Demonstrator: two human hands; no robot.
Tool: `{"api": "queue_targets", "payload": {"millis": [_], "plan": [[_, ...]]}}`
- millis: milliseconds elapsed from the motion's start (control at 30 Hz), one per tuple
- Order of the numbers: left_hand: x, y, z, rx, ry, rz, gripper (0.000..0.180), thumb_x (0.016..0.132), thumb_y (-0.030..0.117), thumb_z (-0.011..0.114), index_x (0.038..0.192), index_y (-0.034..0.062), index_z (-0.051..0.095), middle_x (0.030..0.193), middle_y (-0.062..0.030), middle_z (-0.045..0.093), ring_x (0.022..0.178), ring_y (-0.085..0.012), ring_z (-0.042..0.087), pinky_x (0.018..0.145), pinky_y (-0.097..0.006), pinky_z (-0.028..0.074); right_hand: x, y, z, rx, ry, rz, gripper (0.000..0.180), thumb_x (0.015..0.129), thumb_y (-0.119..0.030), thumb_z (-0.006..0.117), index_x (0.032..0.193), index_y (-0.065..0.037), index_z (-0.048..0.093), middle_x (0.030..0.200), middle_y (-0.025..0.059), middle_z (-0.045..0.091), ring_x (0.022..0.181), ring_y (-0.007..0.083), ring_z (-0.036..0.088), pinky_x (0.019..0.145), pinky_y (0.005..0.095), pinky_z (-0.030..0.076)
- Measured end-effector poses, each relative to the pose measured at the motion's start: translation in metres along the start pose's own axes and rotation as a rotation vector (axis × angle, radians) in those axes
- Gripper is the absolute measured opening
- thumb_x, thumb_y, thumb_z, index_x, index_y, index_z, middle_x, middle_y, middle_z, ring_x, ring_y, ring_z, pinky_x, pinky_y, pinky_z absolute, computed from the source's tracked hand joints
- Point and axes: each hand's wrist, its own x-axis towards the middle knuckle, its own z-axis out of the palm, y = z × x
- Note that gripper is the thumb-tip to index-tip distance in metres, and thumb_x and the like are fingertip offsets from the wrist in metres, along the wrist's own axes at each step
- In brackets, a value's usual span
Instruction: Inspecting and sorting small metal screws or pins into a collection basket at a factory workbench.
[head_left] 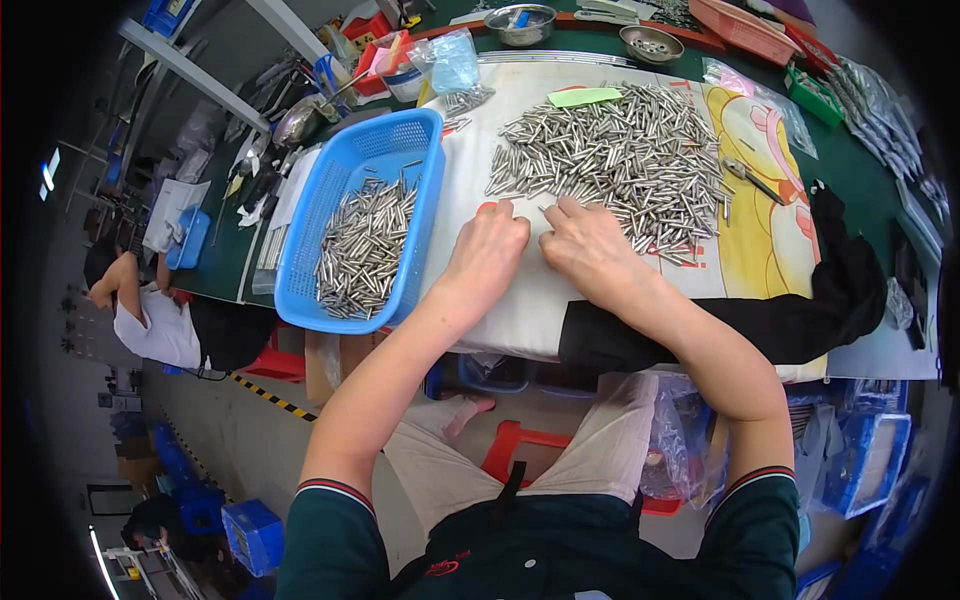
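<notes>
A: Now, obs. 1: your left hand and right hand lie palm-down, side by side, on the white cloth near the desk's front edge. Fingers state?

B: Left fingers loosely together, flat; right fingers slightly spread, tips at the pile's near fringe. Whether you are pinching a pin, I cannot tell; the tips hide it.

A: Where do the metal pins sit?

B: Heaped beyond your fingertips, toward the desk's back edge and right; the nearest strays touch your right fingers. A sorted lot lies in the blue basket, just left of your left hand.

A: Technique note?

B: My judgement: rake a few pins clear onto bare cloth, keep fingers flat so they don't roll, then lift small batches.
</notes>
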Motion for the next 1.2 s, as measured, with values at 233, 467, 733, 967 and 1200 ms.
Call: {"api": "queue_targets", "payload": {"millis": [233,467,733,967,1200], "plan": [[0.001,-0.006,0.002,0.049,0.01,0.077,0.006,0.066,0.002,0.059,0.071,0.0018,0.056,0.076,-0.0123,0.053,0.078,-0.0268,0.058,0.065,-0.037,0.05,0.001,0.006,0.006,0.009,0.071,0.007,0.007,0.065,-0.011,0.057,0.06,-0.006,0.057,0.072,0.0061,0.054,0.078,0.0209,0.054,0.06,0.0329,0.047],[0.0,-0.004,0.0,0.046,0.026,0.068,0.004,0.071,0.004,0.056,0.075,0.0035,0.054,0.078,-0.0113,0.051,0.076,-0.0255,0.058,0.061,-0.036,0.051,0.003,0.001,-0.002,-0.033,-0.025,0.007,0.005,0.063,-0.009,0.058,0.06,-0.005,0.059,0.073,0.0069,0.055,0.079,0.0214,0.054,0.061,0.0324,0.046],[0.004,-0.005,0.006,0.041,0.078,0.043,0.004,0.069,0.002,0.055,0.073,0.0005,0.054,0.08,-0.0138,0.052,0.075,-0.0281,0.058,0.063,-0.037,0.05,0.008,0.006,0.004,0.028,0.051,0.014,0.003,0.065,-0.006,0.058,0.063,-0.005,0.056,0.071,0.0073,0.054,0.077,0.0225,0.056,0.06,0.0337,0.047],[0.039,-0.002,0.015,-1.015,0.414,-0.187,0.013,0.078,0.004,0.059,0.09,-0.0027,0.057,0.082,-0.0089,0.058,0.068,-0.0178,0.059,0.061,-0.028,0.049,0.015,0.034,-0.008,0.601,0.501,0.382,0.009,0.069,0.0,0.064,0.076,0.0,0.058,0.067,0.0068,0.055,0.056,0.0156,0.052,0.051,0.0273,0.042],[0.072,0.011,0.039,-1.35,0.577,-0.096,0.013,0.081,0.0,0.055,0.094,-0.0019,0.058,0.084,-0.0083,0.055,0.071,-0.014,0.058,0.06,-0.025,0.048,0.017,0.048,-0.001,0.541,0.654,0.43,0.009,0.072,0.0,0.065,0.08,-0.001,0.06,0.069,0.0078,0.056,0.055,0.0172,0.051,0.049,0.0274,0.041]]}}
